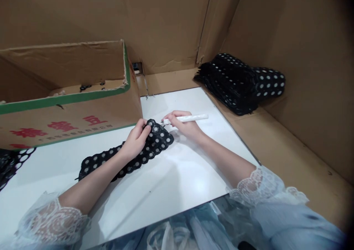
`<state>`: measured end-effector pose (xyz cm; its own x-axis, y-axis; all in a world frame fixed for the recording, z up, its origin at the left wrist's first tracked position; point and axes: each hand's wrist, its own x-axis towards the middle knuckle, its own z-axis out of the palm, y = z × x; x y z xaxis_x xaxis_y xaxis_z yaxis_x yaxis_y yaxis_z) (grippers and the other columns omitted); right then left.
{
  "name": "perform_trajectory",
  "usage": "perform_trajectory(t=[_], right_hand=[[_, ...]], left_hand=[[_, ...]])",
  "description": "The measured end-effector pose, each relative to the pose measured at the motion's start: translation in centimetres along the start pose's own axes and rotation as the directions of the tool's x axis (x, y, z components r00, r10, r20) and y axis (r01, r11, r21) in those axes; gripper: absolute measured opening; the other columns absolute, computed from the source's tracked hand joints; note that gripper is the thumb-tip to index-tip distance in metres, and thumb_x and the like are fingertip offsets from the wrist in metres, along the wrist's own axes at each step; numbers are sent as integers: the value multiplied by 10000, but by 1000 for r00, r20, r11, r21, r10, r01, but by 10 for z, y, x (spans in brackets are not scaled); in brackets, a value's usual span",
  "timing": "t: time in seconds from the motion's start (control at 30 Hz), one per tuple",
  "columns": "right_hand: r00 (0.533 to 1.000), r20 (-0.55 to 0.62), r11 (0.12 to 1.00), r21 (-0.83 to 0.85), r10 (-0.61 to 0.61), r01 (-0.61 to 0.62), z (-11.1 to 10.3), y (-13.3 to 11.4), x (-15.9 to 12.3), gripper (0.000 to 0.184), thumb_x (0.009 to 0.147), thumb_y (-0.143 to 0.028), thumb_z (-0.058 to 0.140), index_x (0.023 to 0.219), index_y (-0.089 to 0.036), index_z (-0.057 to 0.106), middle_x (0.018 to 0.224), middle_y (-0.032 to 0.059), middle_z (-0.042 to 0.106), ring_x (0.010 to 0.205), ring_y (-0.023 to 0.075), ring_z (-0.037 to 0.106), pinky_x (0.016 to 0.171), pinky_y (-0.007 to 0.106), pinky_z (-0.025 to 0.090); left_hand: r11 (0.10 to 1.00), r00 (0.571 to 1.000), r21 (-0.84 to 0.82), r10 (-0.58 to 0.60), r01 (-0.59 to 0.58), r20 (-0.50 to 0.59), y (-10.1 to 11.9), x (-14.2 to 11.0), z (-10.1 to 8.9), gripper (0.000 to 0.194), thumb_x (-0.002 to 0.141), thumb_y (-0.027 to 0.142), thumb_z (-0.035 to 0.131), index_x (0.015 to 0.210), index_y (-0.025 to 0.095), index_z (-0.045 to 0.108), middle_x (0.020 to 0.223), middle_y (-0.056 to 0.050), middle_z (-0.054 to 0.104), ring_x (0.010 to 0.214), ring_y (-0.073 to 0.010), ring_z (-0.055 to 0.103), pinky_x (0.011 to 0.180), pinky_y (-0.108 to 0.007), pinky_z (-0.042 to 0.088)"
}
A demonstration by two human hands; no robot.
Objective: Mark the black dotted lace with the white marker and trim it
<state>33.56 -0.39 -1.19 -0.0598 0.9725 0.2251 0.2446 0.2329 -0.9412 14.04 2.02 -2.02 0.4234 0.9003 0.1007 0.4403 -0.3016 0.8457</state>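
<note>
A black sheet with rows of pale round dots and a scalloped edge [162,141] lies slantwise on the white tabletop. My left hand [137,139] pinches its upper edge between thumb and fingers, and the corner there is lifted or folded over. Just right of that corner, my right hand [184,124] is closed around a slim white pen-like tool [195,118]. The tool's thin tip points left toward the sheet's edge; whether it touches cannot be made out. My left forearm covers part of the sheet.
An open cardboard box with a green rim [83,99] stands at the left, small black scraps inside. Black perforated netting [16,161] lies at the far left. A stack of black dotted sheets [240,82] rests at the back right, beside cardboard walls [298,76].
</note>
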Motion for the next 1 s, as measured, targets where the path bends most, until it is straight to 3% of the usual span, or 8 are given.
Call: perform_trajectory(t=[0.23,0.63,0.9,1.0], right_hand=[[997,69,1000,17,25,-26,10,-4,-6,306,800,-397,432,617,-157,480,593,-10,550,615,103,533,592,204,377],[999,36,999,-46,13,-12,15,-4,-9,326,798,-400,421,573,-165,407,529,-44,404,513,71,382,509,201,295],[996,69,971,-230,-56,70,17,1,-9,311,820,-395,383,602,-176,414,547,-43,383,525,73,360,521,204,276],[983,91,894,-409,-161,185,22,6,-5,323,846,-373,342,604,-178,430,552,-32,431,538,82,390,585,213,298]], left_hand=[[998,993,-4,62,-62,98,2,-1,2,220,849,389,366,835,192,466,766,7,495,751,-151,464,709,-232,342],[997,991,-64,47,-39,125,4,0,0,257,819,385,411,663,182,407,623,26,369,612,-127,362,594,-225,295],[995,992,-99,22,-9,124,4,0,1,273,801,392,436,631,183,394,600,27,358,590,-127,346,576,-230,276],[998,995,-64,12,-6,98,3,-1,2,264,799,395,432,641,183,423,606,23,388,593,-131,356,580,-232,280]])
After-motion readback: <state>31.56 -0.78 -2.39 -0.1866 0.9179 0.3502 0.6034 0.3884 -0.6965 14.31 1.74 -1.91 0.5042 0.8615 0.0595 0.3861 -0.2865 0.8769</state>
